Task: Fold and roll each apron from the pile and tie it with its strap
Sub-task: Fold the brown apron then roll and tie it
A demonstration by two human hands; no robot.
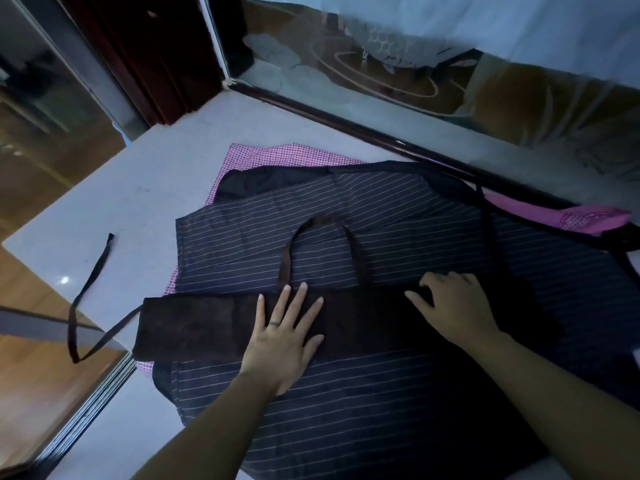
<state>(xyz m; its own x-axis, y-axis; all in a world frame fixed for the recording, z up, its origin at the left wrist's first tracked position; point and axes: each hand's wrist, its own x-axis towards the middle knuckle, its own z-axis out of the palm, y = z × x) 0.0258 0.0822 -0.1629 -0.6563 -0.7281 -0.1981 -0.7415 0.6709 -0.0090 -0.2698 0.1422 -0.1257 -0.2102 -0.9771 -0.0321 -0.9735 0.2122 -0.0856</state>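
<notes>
- Apron point(346, 233): centre frame, atop pile point(277, 155); folding step, by judgement.
- Left hand point(284, 337): flat, pressing fold point(207, 327).
- Right hand point(457, 306): curled on fold; grip unclear.
- Next: even rolling, strap point(90, 271) at left kept free.

Grey tabletop point(138, 202), pink checked apron point(277, 155) spread on it, dark strap point(93, 271) trailing off left edge

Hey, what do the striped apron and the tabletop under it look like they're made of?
Striped apron: thin woven cloth, matte, probably cotton or a blend; it creases and lies flat. Tabletop: hard, smooth pale grey surface, maybe stone or laminate; a small light glint shows on it.
</notes>
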